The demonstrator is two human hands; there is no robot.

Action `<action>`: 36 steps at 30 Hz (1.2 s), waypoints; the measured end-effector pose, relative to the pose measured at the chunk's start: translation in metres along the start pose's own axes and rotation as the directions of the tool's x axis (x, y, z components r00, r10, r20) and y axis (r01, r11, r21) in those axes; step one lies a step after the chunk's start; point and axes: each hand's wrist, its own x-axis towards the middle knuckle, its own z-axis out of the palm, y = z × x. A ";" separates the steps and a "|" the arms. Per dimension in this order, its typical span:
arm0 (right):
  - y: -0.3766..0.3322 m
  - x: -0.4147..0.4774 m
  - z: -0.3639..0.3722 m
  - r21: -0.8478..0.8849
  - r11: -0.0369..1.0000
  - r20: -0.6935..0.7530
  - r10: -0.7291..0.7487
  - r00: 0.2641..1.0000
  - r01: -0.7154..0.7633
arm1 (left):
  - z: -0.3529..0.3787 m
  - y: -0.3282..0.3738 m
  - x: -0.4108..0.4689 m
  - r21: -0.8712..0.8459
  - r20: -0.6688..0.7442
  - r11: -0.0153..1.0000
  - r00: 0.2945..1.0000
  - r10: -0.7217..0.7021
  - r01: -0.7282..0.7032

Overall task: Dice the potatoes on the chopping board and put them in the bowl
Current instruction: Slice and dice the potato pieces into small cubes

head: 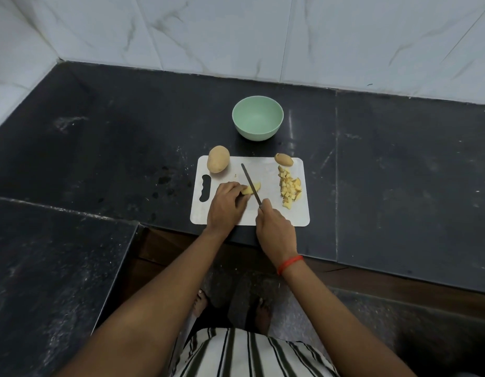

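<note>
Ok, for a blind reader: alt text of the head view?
Left grip holds a potato piece on a board; right grip cuts it with a knife. Dice lie on the board's right, a whole potato far left, an empty green bowl beyond.

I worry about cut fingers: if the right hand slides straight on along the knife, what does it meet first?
Probably the potato piece under the knife, which the left hand holds; depth is unclear.
</note>
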 end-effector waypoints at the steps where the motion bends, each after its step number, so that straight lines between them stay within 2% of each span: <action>1: 0.000 0.004 0.005 0.001 1.000 0.005 0.003 1.000 -0.003 | 0.000 0.000 0.000 -0.001 -0.001 1.000 1.000 0.004 -0.004; 15: -0.001 0.010 0.010 -0.041 0.999 0.041 0.022 0.999 -0.020 | 0.001 -0.003 0.001 -0.020 0.011 1.000 1.000 -0.006 0.006; 24: 0.000 -0.017 -0.002 -0.235 0.972 0.056 -0.009 0.998 0.022 | 0.002 -0.003 0.001 -0.022 -0.012 1.000 1.000 -0.006 0.006; 28: 0.016 -0.051 -0.009 -0.135 0.991 0.104 0.034 0.994 -0.019 | 0.002 -0.002 0.001 -0.029 -0.024 0.999 1.000 -0.019 0.018; 32: 0.025 -0.074 -0.021 -0.013 0.999 0.017 0.045 0.999 -0.045 | -0.004 -0.004 0.001 -0.052 -0.001 0.998 0.999 -0.047 0.047; 36: 0.014 -0.052 -0.023 0.062 0.998 -0.063 0.029 0.998 -0.025 | -0.013 -0.008 -0.001 -0.063 0.013 0.998 1.000 -0.010 0.010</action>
